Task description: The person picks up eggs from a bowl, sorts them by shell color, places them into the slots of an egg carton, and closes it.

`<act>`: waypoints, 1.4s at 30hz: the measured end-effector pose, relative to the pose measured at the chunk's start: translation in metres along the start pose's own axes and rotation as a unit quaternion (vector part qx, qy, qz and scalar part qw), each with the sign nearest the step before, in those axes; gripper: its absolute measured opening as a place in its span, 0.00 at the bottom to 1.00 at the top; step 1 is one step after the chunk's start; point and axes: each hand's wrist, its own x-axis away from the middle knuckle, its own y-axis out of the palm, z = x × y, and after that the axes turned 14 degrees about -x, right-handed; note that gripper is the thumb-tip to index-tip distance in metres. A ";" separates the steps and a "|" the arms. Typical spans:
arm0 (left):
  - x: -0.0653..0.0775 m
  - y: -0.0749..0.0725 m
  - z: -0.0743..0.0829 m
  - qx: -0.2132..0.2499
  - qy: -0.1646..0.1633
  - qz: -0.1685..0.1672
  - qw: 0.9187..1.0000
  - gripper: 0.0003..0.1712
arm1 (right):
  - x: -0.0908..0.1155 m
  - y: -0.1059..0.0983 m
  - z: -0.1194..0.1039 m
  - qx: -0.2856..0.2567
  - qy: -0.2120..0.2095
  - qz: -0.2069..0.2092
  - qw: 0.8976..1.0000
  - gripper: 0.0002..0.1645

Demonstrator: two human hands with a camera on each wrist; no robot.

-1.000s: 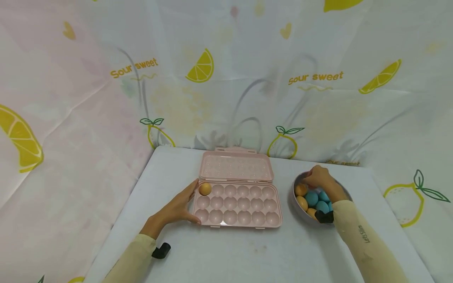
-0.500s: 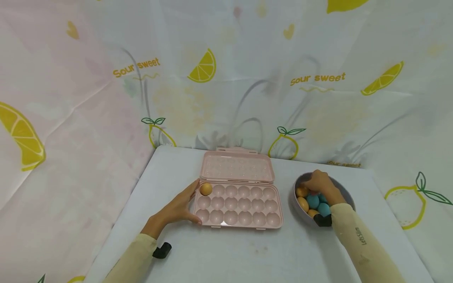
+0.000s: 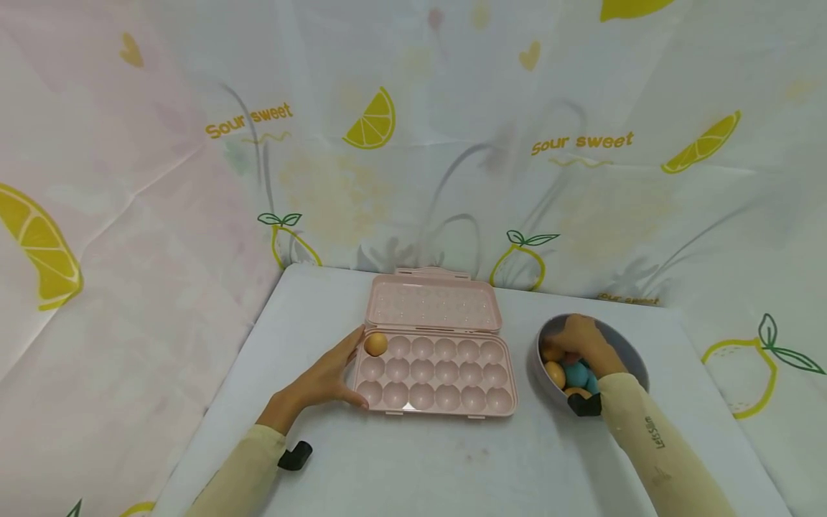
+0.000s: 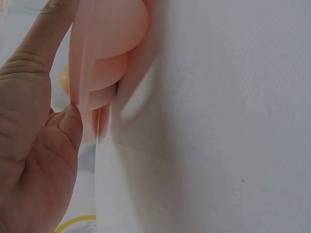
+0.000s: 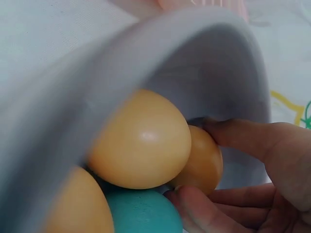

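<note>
My left hand [image 3: 324,375] holds the left end of a pink egg box [image 3: 422,372], thumb at its front corner and fingers along the back; the left wrist view has fingertips on its rim. A single brown egg [image 3: 376,344] sits in the back left hollow, and the lid [image 3: 433,304] lies folded back. Inside a grey bowl [image 3: 632,353] on the right, my right hand [image 3: 584,343] grips an orange-brown egg [image 5: 206,160] between thumb and fingers. Beside that egg lie a lighter brown egg [image 5: 143,141] and a teal egg [image 5: 143,211].
Both box and bowl stand on a white table [image 3: 413,470]. A cloth backdrop [image 3: 452,179] printed with lemons rises right behind the table and along its left side. Each wrist carries a black camera mount [image 3: 295,456].
My right hand has reached slightly lower and further left in the bowl, with the eggs shifting around it. My left hand and the egg box have stayed put.
</note>
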 end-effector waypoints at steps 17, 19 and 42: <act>0.000 0.000 0.000 -0.014 -0.005 0.000 1.000 0.79 | 0.000 -0.001 0.003 0.014 -0.032 0.001 0.999 0.15; 0.000 0.000 0.000 -0.022 -0.007 0.003 1.000 0.79 | 0.001 -0.002 0.003 0.016 -0.032 -0.006 0.999 0.14; -0.001 0.000 -0.001 -0.015 0.004 0.001 1.000 0.78 | 0.016 -0.034 -0.042 0.008 -0.168 0.061 0.984 0.21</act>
